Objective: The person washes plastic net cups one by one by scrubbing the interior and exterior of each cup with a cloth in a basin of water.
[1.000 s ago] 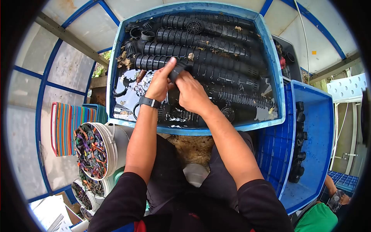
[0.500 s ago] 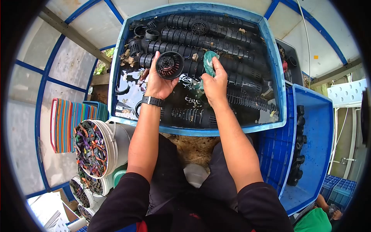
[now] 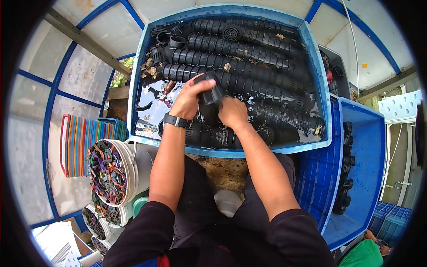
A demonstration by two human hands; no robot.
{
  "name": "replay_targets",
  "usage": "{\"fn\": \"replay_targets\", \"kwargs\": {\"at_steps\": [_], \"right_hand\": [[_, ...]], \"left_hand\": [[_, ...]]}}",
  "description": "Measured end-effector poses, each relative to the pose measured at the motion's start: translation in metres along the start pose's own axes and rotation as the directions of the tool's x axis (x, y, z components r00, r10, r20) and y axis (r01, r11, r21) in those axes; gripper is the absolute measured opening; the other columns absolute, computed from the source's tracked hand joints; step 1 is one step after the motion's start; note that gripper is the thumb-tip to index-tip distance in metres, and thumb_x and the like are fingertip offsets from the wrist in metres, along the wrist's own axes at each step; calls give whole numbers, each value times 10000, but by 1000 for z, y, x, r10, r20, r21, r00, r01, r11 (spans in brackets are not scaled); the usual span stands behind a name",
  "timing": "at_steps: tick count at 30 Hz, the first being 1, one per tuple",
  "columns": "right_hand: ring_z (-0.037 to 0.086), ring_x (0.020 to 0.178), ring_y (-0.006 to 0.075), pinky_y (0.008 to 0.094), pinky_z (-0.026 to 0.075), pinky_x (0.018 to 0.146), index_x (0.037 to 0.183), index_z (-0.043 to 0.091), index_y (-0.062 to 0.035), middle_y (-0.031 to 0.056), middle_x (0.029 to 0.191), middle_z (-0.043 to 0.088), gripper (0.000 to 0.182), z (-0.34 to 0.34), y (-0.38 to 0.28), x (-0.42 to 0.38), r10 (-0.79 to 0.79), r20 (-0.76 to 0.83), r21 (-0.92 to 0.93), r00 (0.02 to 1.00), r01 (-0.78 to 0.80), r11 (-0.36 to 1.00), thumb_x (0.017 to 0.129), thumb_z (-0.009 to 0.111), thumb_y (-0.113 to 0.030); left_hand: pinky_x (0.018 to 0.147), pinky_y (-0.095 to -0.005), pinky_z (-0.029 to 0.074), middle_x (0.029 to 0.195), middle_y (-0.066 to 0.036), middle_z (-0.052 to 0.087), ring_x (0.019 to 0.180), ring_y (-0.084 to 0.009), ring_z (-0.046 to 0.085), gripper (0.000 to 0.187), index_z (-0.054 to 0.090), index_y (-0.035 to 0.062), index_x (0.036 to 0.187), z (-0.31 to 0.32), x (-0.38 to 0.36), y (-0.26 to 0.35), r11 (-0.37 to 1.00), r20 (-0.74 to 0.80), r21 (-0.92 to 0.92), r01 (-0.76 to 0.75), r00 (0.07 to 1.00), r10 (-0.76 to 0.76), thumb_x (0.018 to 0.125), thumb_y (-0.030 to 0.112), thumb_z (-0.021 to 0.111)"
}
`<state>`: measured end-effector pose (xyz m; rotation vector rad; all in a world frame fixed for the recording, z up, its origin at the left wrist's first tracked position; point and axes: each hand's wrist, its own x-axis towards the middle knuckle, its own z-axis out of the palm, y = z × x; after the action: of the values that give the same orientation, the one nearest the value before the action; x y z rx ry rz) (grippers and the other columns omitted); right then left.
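Note:
My left hand [image 3: 189, 99], with a dark watch on the wrist, grips a small black plastic pot [image 3: 211, 91], tilted with its side towards me. Close on its right, my right hand [image 3: 233, 112] is closed, knuckles up; the green cloth seen earlier is hidden from view. Both hands are over the near half of a blue tub [image 3: 231, 153] of dark water. Stacks of ribbed black pots [image 3: 240, 50] lie in rows in the water, with bits of brown debris among them.
A white bucket [image 3: 141, 167] of colourful straps and a stack of coloured trays [image 3: 82, 144] stand at the left. At the right, a blue bin [image 3: 364, 173] holds black pieces [image 3: 344, 178]. Part of another person in green [image 3: 362, 254] shows at the lower right.
The pot in my left hand has turned from its slotted face to its side. My right hand has come down and left, beside the pot, and the green cloth has gone out of sight.

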<state>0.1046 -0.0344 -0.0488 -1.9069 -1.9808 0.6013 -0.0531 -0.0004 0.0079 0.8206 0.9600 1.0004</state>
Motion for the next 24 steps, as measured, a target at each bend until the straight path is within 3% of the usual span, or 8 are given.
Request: {"fn": "replay_targets", "kwargs": {"at_steps": [2, 3, 5, 8, 11, 13, 19, 24], "right_hand": [[703, 869, 372, 426, 541, 779, 1001, 734, -57, 183, 894, 729, 196, -7, 3, 10, 179, -74, 379, 981, -138, 915, 874, 608, -138], [716, 857, 334, 399, 539, 766, 995, 731, -41, 163, 893, 738, 191, -7, 13, 19, 236, -110, 554, 966, -138, 821, 893, 620, -159], [669, 763, 129, 305, 503, 695, 1083, 668, 20, 104, 813, 725, 211, -14, 23, 29, 209, -53, 923, 977, -31, 383, 948, 601, -128], [665, 689, 158, 326, 496, 635, 1128, 646, 9, 132, 788, 711, 228, -25, 20, 28, 93, -239, 860, 967, 166, 483, 952, 588, -124], [673, 702, 393, 462, 514, 645, 1084, 619, 7, 236, 798, 670, 186, -36, -23, -9, 47, -346, 538, 937, 157, 828, 940, 569, -100], [680, 701, 385, 432, 512, 640, 1125, 595, -5, 238, 825, 670, 198, -25, -31, -23, -42, -396, 428, 917, 225, 875, 964, 553, -113], [674, 793, 431, 483, 529, 707, 1186, 594, 26, 262, 881, 675, 272, -29, -22, -3, -32, -391, 581, 920, 273, 767, 943, 572, -94], [636, 844, 121, 272, 508, 770, 1276, 549, 96, 107, 996, 701, 334, -36, 7, 18, 317, -127, 978, 940, 66, 198, 1009, 523, -104]], "left_hand": [[854, -324, 516, 1008, -39, 694, 911, -153, 650, 574, 636, 41, 1180, -3, 4, -9, 929, 32, 321, -184, 983, 183, 667, 116, 882], [849, -310, 518, 996, -59, 688, 895, -189, 652, 615, 627, 4, 1169, -8, 7, -15, 654, 112, 641, -401, 892, 437, 634, 160, 886], [889, -352, 514, 988, -123, 679, 943, -277, 659, 633, 624, -26, 1151, 0, 0, -6, 574, 134, 745, -339, 920, 369, 598, 163, 865], [900, -393, 515, 1029, -183, 688, 978, -335, 668, 518, 632, -24, 1128, 6, 2, -16, 210, 293, 873, -439, 819, 493, 662, 124, 801], [898, -460, 506, 1047, -242, 672, 1012, -430, 628, 460, 641, -30, 1117, 14, 11, -32, 133, 290, 900, -414, 799, 527, 710, 153, 754], [861, -469, 515, 1001, -237, 688, 969, -423, 648, 359, 661, -27, 1083, 10, 14, -33, 165, 173, 945, -282, 860, 480, 775, 154, 702], [796, -474, 535, 935, -281, 682, 907, -453, 655, 404, 641, -39, 1103, 24, 3, -24, 149, 149, 960, -237, 882, 448, 778, 192, 712], [837, -466, 530, 892, -232, 698, 895, -388, 675, 706, 639, -81, 1134, 29, -5, -14, 97, 232, 942, -321, 831, 505, 614, 339, 865]]}}
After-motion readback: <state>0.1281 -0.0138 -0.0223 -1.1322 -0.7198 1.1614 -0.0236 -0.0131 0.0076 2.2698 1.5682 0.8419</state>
